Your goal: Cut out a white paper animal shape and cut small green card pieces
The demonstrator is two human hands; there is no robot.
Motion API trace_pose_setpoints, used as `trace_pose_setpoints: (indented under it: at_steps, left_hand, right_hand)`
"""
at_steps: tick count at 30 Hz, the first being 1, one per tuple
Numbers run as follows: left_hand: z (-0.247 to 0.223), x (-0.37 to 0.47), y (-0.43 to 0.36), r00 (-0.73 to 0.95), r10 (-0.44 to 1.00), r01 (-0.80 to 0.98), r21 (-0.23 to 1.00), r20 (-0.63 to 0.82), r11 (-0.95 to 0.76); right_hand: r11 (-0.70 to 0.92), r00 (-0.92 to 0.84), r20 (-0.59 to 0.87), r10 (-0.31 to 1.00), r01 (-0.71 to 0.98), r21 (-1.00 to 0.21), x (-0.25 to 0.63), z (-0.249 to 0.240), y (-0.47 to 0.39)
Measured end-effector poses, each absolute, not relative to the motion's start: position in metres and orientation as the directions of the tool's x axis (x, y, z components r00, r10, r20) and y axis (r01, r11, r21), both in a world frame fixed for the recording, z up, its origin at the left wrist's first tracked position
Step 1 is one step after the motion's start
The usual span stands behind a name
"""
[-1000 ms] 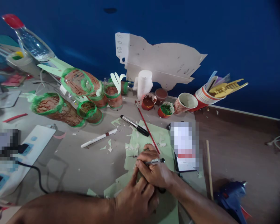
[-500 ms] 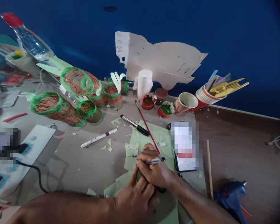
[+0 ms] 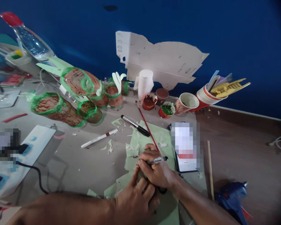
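Note:
My right hand (image 3: 158, 172) grips a pen (image 3: 158, 160), its clear barrel and black end sticking out to the right. The pen's tip is hidden by my fingers. Just below, my left hand (image 3: 138, 197) rests over the light green paper (image 3: 167, 206), index finger stretched toward the right fingertips and the others bent. What lies directly beneath my fingers is hidden. A black marker (image 3: 135, 126) and a red thin paintbrush (image 3: 147, 125) lie above my hands. To the left is a white marker (image 3: 99, 138). Something dark shows partly under my right wrist.
Brown-and-green painted bottle pieces (image 3: 57, 107) stand at the left rear. Paint cups (image 3: 166, 110), a paper cup (image 3: 186, 104) and a cup stack (image 3: 207, 97) line the back. A phone (image 3: 187, 165), a wooden stick (image 3: 210, 170) and a glue gun (image 3: 231, 195) lie right; a power strip (image 3: 35, 150) left.
The pen's rear end has shifted slightly to the right and up as my right hand moves a little. My left hand stays in nearly the same place.

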State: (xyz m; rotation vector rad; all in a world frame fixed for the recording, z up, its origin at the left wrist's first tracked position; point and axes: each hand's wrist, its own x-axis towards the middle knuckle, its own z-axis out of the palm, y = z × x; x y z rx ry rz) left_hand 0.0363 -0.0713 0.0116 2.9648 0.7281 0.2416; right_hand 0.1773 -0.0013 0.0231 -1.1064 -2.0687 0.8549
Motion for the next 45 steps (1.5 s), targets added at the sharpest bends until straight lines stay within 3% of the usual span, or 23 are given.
trace_pose_setpoints:
  at_steps: [45]
  left_hand:
    - [0.0113,0.0352,-0.0722,0.893,0.444,0.432,0.145,0.07,-0.89]
  right_hand:
    - [0.432,-0.42,0.226,0.879,0.497,-0.753,0.1789,0.0216,-0.0001]
